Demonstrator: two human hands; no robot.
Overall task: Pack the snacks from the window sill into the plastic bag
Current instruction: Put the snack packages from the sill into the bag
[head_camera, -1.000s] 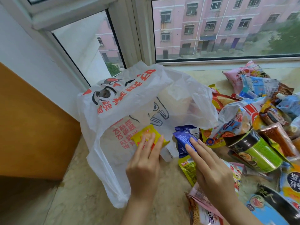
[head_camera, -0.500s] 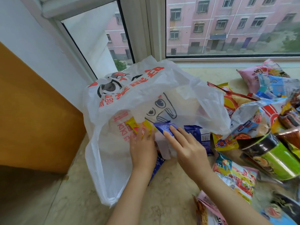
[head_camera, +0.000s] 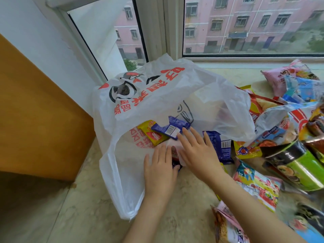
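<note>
A white plastic bag point(head_camera: 157, 95) with red print lies open on the marble window sill point(head_camera: 91, 213). Inside its mouth rest a yellow snack packet point(head_camera: 152, 136) and a blue snack packet point(head_camera: 171, 128). My left hand point(head_camera: 160, 170) lies flat on the bag's lower lip, with a dark packet partly hidden under its fingers. My right hand point(head_camera: 196, 151) is spread open just below the blue packet, fingertips at its barcode end. Another blue packet point(head_camera: 221, 146) lies right of that hand, half under the bag's edge.
A heap of snacks covers the sill at right: a green cup noodle point(head_camera: 298, 165), a colourful packet point(head_camera: 257, 188), red chips point(head_camera: 257, 107), a pink bag point(head_camera: 284, 76). An orange wooden panel point(head_camera: 35, 120) stands at left, window glass behind.
The blue packet has gone deeper into the bag, beside the yellow one. My right hand has let go of it and spread flat; my left hand slid down onto the bag's lip.
</note>
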